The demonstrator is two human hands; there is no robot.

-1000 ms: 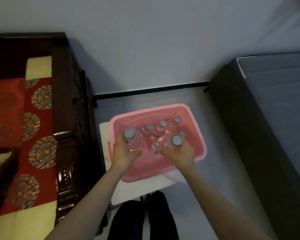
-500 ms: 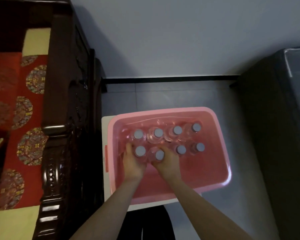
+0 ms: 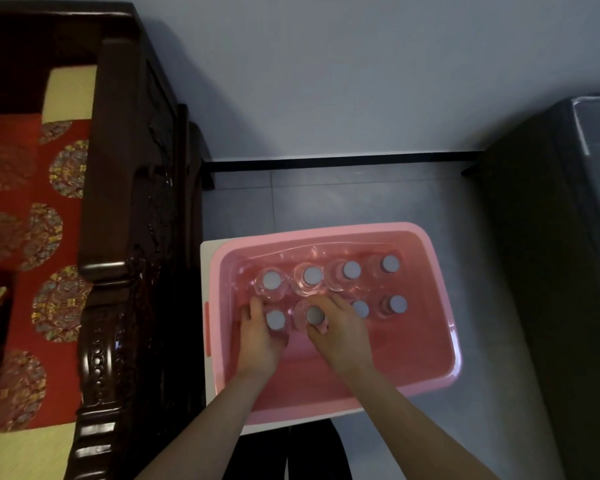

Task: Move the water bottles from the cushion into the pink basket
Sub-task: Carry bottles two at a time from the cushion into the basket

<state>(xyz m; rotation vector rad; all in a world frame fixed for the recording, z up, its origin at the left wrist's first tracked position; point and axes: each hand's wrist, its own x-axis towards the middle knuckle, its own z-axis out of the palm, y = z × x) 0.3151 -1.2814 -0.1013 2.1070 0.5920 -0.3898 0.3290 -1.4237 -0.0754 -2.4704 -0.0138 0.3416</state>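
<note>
The pink basket [image 3: 440, 379] sits on a white stand, holding several clear water bottles with grey caps in two rows. My left hand [image 3: 262, 341] wraps the front-left bottle [image 3: 275, 320], which stands upright on the basket floor. My right hand [image 3: 340, 332] grips the bottle beside it [image 3: 314, 315], also upright. Two further front-row bottles [image 3: 397, 304] stand to the right, and a back row [image 3: 312, 275] lines the far wall. The red patterned cushion [image 3: 32, 237] lies at the left on the wooden seat, with no bottles visible on it.
A dark carved wooden armrest [image 3: 118, 271] stands between the cushion and the basket. A dark cabinet [image 3: 551, 271] rises at the right. Grey tiled floor [image 3: 361, 199] and a wall lie beyond the basket. The basket's front right part holds nothing.
Both hands have lowered two bottles from above the basket into the front row. The camera has tilted down and closer over the basket.
</note>
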